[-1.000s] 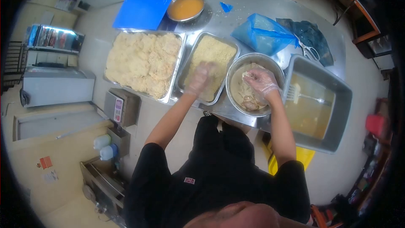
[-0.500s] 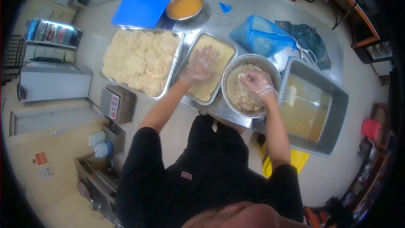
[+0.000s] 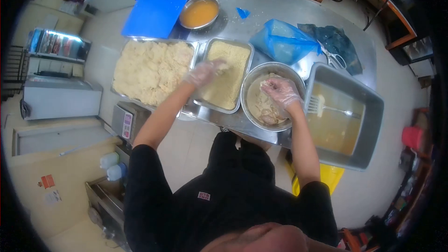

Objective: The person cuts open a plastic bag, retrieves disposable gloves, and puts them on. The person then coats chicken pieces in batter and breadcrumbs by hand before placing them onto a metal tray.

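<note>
The left hand point(image 3: 201, 75), in a clear plastic glove, hung blurred over the left side of a rectangular silver metal tray point(image 3: 249, 65) spread with pale yellow crumbs point(image 3: 229, 81). Its fingers were partly bent and pointed toward the crumbs, but whether they had hold of anything could not be told.

The right hand point(image 3: 282, 92), gloved in the same clear plastic, was over a round silver metal bowl point(image 3: 245, 103) just beside that tray. Its fingers were drawn nearly together, with pale matter at the tips (a held piece or mere coating, one could not tell). In the bowl lay a milky beige liquid point(image 3: 255, 97), with wet, pinkish-brown pieces point(image 3: 268, 119) near its lower edge.

Left of the crumbs, a wider silver metal tray was heaped with lumpy, cream-coloured coated pieces point(image 3: 149, 70). On the other side, right of the bowl, stood a deep grey plastic tub point(image 3: 374, 116) of cloudy yellowish liquid, a slotted silver metal utensil point(image 3: 343, 111) lying in it. Beyond the bowl sat a crumpled, translucent blue plastic bag point(image 3: 280, 42).
</note>
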`<state>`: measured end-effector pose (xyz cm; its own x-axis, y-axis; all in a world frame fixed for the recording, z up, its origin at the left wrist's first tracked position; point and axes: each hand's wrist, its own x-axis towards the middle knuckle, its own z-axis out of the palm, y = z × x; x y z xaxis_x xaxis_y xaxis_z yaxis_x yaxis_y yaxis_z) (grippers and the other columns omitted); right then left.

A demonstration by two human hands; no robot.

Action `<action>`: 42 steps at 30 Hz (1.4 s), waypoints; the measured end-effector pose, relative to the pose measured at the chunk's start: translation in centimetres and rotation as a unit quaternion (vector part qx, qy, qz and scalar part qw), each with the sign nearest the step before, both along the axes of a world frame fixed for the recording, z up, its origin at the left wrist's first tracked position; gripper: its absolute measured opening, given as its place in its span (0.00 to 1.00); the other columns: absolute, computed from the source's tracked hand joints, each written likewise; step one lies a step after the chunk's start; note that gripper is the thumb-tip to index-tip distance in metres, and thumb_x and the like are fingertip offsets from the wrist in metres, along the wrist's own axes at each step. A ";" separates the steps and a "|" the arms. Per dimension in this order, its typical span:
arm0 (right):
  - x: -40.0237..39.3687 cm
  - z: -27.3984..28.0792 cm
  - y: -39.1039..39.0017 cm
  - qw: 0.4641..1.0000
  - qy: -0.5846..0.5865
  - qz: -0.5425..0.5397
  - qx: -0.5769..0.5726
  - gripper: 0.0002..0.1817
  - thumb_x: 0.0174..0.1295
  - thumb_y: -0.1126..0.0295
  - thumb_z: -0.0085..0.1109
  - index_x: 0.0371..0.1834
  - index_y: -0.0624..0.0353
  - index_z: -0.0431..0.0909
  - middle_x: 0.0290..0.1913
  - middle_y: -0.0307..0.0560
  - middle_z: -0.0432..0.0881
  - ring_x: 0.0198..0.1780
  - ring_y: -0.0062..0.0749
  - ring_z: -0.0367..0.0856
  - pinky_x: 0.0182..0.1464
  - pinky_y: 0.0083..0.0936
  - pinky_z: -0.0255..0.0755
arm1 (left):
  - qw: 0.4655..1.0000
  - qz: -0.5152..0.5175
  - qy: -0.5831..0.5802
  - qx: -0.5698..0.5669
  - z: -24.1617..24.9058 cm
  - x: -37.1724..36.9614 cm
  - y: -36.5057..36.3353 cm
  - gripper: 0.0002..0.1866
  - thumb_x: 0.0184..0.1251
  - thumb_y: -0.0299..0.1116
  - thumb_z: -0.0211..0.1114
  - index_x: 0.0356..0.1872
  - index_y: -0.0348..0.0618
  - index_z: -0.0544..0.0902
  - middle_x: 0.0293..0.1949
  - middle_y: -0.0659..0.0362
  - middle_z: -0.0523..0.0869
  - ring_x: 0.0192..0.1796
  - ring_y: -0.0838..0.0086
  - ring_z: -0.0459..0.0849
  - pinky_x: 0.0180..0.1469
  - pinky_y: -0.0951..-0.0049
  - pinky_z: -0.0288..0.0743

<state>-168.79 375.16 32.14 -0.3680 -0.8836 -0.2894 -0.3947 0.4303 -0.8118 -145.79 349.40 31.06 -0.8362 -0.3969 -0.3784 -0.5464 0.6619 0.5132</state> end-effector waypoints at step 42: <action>0.8 2.6 0.0 1.000 -0.018 0.020 -0.009 0.16 0.64 0.58 0.68 0.42 0.62 0.85 0.32 0.48 0.85 0.33 0.28 0.79 0.40 0.30 0.74 | 0.980 0.064 -0.125 -0.141 -1.3 -1.1 0.3 0.33 0.63 0.62 0.64 0.57 0.45 0.83 0.51 0.47 0.88 0.56 0.53 0.85 0.61 0.56 0.76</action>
<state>-168.02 375.17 34.71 -0.3227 -0.9025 -0.2853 -0.3813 0.3998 -0.8335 -146.92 349.68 29.78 -0.6679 -0.6103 -0.4259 -0.7192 0.6764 0.1586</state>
